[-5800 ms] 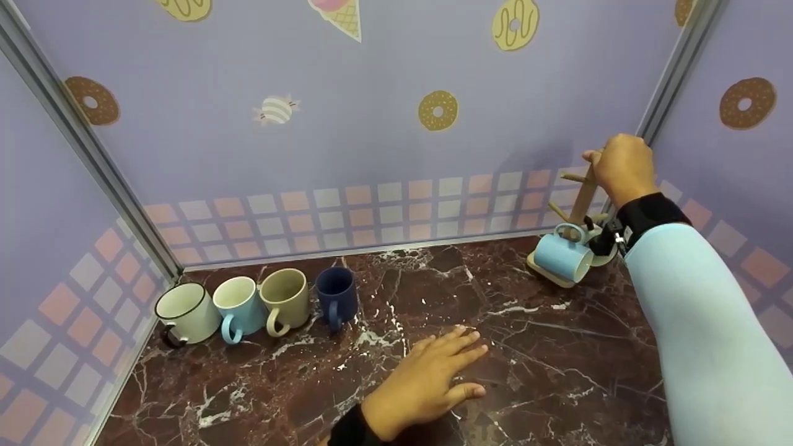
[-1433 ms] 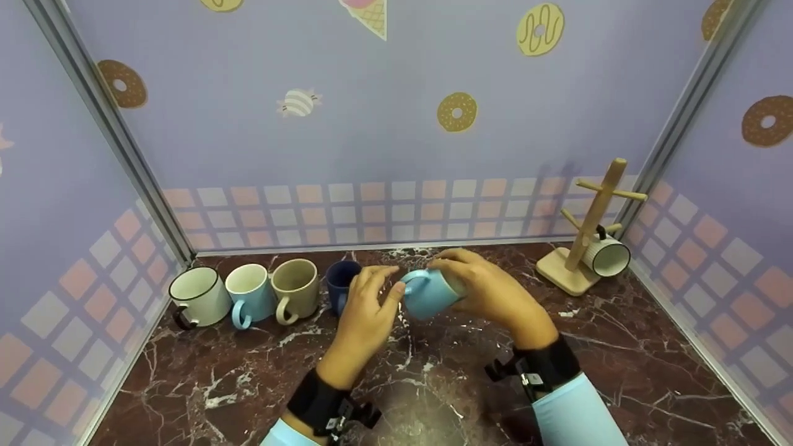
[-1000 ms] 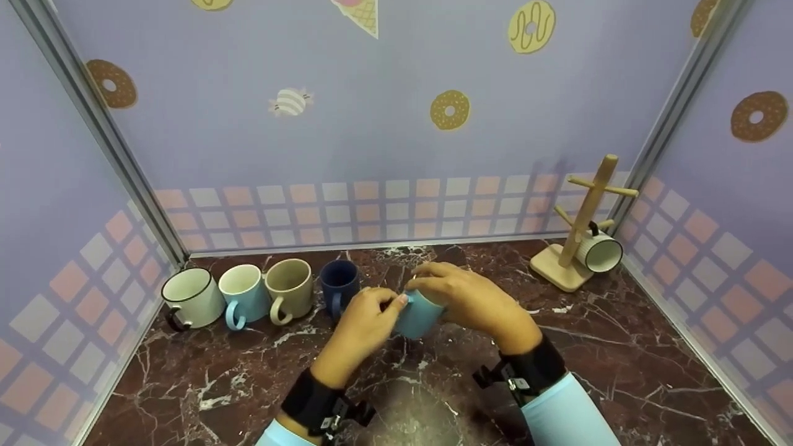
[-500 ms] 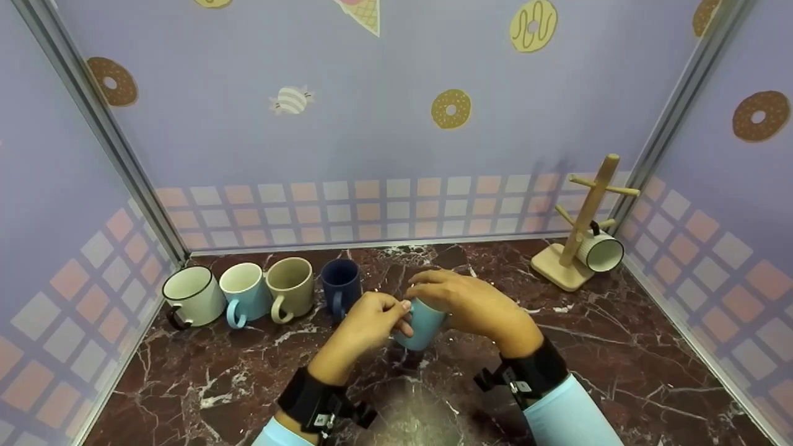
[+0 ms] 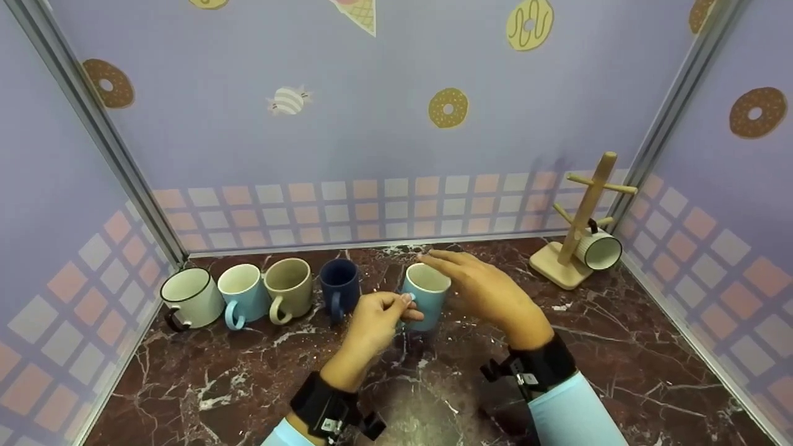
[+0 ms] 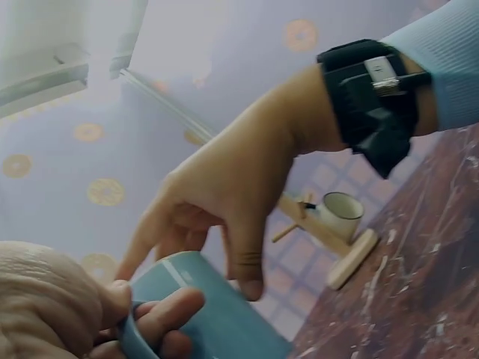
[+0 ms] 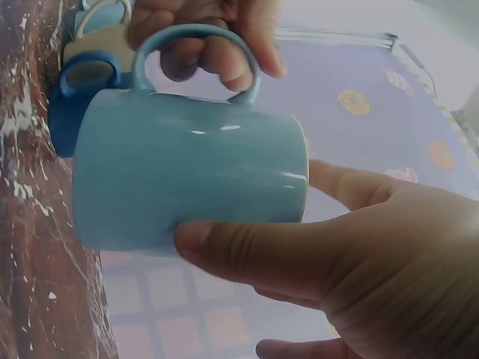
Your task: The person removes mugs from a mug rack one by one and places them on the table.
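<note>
My left hand (image 5: 372, 322) holds a light blue mug (image 5: 435, 302) by its handle (image 7: 196, 31), with fingers through the loop. In the head view the mug stands upright in front of me, its pale inside showing; whether its base meets the table cannot be seen. My right hand (image 5: 495, 294) is at the mug's right side near the rim, fingers extended and loosely bent. In the right wrist view its thumb (image 7: 247, 250) lies along the mug's side, and the other fingers are partly hidden. Left of the mug stands a dark blue mug (image 5: 340, 282).
A beige mug (image 5: 296, 291), another light blue mug (image 5: 251, 303) and a white mug with a black rim (image 5: 201, 303) continue the row leftward. At the back right stands a wooden mug tree (image 5: 585, 214) with a white black-rimmed mug (image 5: 602, 253) on it. Walls enclose the marble-patterned table (image 5: 619, 365).
Earlier the light blue mug hung on the tree, with my right hand at its top. Held between both hands, that mug has turned from tilted to upright; my right fingers have loosened.
</note>
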